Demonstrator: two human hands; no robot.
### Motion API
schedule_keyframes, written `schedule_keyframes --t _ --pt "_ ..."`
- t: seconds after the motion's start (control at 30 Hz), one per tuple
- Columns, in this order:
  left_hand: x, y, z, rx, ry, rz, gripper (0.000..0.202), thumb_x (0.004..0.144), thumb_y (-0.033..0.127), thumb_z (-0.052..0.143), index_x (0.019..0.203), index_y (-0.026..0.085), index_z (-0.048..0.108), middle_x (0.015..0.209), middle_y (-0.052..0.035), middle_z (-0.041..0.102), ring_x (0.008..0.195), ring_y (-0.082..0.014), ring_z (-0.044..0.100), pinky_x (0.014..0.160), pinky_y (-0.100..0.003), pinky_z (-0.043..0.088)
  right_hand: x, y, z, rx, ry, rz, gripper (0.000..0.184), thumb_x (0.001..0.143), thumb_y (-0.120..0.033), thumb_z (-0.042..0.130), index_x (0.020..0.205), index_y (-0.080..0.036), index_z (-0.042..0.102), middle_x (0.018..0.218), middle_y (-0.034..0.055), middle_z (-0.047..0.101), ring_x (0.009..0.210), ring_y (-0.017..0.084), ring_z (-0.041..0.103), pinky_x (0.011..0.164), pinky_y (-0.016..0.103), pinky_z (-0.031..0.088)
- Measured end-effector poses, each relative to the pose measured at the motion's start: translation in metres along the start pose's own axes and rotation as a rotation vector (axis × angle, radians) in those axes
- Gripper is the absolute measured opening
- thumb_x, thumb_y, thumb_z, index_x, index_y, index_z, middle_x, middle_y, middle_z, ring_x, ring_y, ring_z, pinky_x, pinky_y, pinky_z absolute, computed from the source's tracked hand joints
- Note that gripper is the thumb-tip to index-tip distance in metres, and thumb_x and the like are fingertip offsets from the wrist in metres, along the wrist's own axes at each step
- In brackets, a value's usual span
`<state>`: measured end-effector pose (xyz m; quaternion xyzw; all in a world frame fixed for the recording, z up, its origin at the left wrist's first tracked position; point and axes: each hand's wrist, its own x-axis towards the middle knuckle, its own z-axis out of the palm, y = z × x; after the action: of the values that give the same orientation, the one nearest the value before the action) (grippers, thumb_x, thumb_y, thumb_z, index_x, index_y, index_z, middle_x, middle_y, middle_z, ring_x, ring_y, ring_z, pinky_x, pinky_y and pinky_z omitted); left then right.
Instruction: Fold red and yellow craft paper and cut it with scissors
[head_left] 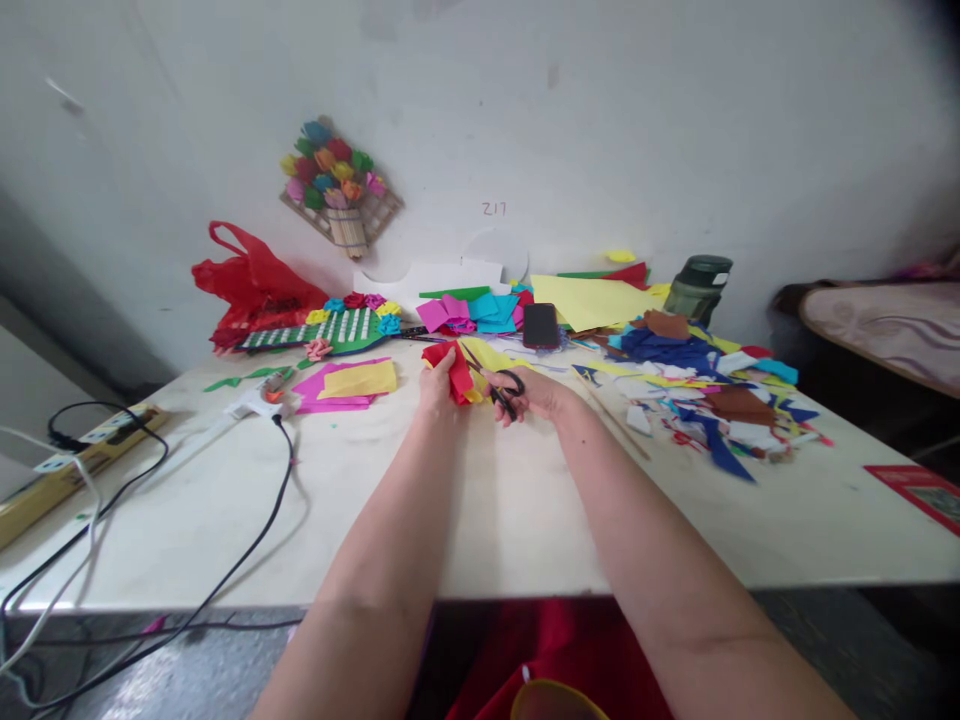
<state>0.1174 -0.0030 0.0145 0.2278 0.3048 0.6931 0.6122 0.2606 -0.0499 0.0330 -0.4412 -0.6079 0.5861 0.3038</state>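
Over the middle of the white table, my left hand (437,383) is closed on a piece of red paper (458,378), with yellow paper showing along its edge. A pair of scissors (513,383) with black handles sits in my right hand (529,393), the fingers wrapped round the loops. The blades point up and left, beside the red paper; whether they touch it I cannot tell. Yellow paper (491,355) lies behind both hands. To the left, yellow and pink sheets (360,379) are stacked on the table.
Paper scraps (727,400) spread over the right side, near a green bottle (699,290). Behind my hands lies a phone (541,326). At left are a glue gun (259,398) with its black cord, a power strip (90,455), a red bag (255,280) and a flower-decorated green craft piece (345,330).
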Motion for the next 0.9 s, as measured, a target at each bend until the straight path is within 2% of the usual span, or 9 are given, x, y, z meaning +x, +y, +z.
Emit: schedule_keyframes --t 0.27,0.43,0.7,0.9 --pt "0.003 -0.002 0.0 -0.008 -0.02 -0.034 0.015 0.066 0.016 0.066 0.077 0.013 0.056 0.067 -0.0064 0.065 0.063 -0.0172 0.063 0.067 -0.031 0.051 0.009 0.005 0.013 -0.005 0.087 -0.056 0.044 0.075 -0.058 0.055 0.075 -0.014 0.05 0.051 0.0035 0.061 0.038 0.011 0.056 0.029 0.015 0.029" --pt "0.004 -0.004 0.0 -0.005 -0.052 -0.032 0.013 0.067 0.016 0.065 0.076 0.012 0.056 0.067 -0.0066 0.065 0.06 -0.0167 0.062 0.064 -0.03 0.051 0.009 0.004 0.016 -0.011 0.139 -0.065 0.045 0.073 -0.059 0.056 0.078 -0.015 0.053 0.051 0.0033 0.061 0.036 0.01 0.054 0.027 0.015 0.026" --pt "0.009 -0.008 -0.001 0.003 -0.077 -0.052 0.012 0.068 0.019 0.065 0.073 0.013 0.056 0.063 -0.0055 0.063 0.058 -0.0172 0.062 0.062 -0.031 0.051 0.014 0.006 0.019 -0.007 0.205 -0.104 0.042 0.072 -0.056 0.06 0.073 -0.015 0.053 0.049 0.001 0.058 0.036 0.008 0.053 0.027 0.014 0.025" --pt "0.012 -0.009 -0.002 0.003 -0.063 -0.036 0.012 0.068 0.02 0.065 0.073 0.014 0.056 0.064 -0.0058 0.064 0.06 -0.018 0.063 0.061 -0.031 0.051 0.017 0.007 0.022 0.045 0.206 -0.127 0.038 0.073 -0.051 0.061 0.069 -0.014 0.051 0.047 0.0001 0.057 0.033 0.007 0.05 0.026 0.014 0.023"
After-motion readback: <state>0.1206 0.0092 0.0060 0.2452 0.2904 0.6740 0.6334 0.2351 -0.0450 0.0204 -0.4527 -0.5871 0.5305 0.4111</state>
